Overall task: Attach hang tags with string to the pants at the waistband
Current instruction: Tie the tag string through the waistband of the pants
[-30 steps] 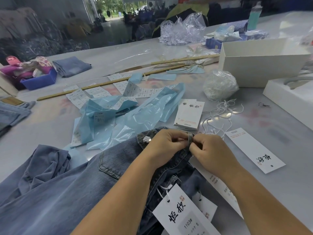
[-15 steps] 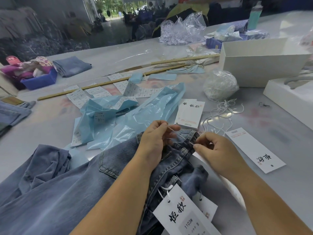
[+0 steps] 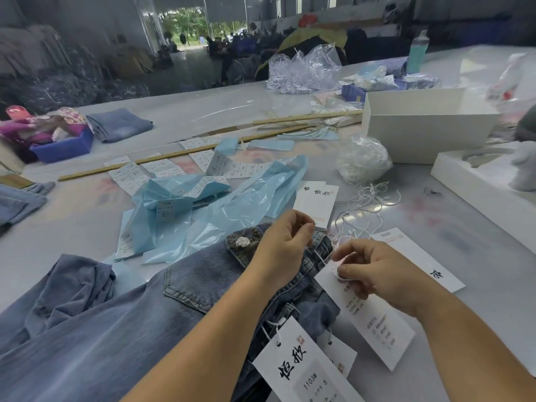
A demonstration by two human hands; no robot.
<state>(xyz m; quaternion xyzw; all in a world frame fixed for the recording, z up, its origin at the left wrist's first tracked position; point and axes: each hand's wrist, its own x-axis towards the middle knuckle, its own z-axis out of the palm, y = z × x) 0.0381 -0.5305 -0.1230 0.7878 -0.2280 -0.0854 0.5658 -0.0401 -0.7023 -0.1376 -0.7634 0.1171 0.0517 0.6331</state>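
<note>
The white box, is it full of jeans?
No, the white box stands open at the back of the table, and no jeans show inside it.

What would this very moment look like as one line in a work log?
step: stringing tag at waistband | left hand: pinches string | right hand: pinches string at hang tag top | jeans: flat on table

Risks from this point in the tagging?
1. The string is thin and pinched only at its ends by the left hand and right hand; it may slip back out of the waistband.
2. Loose strings lie close by and could snag.
</note>
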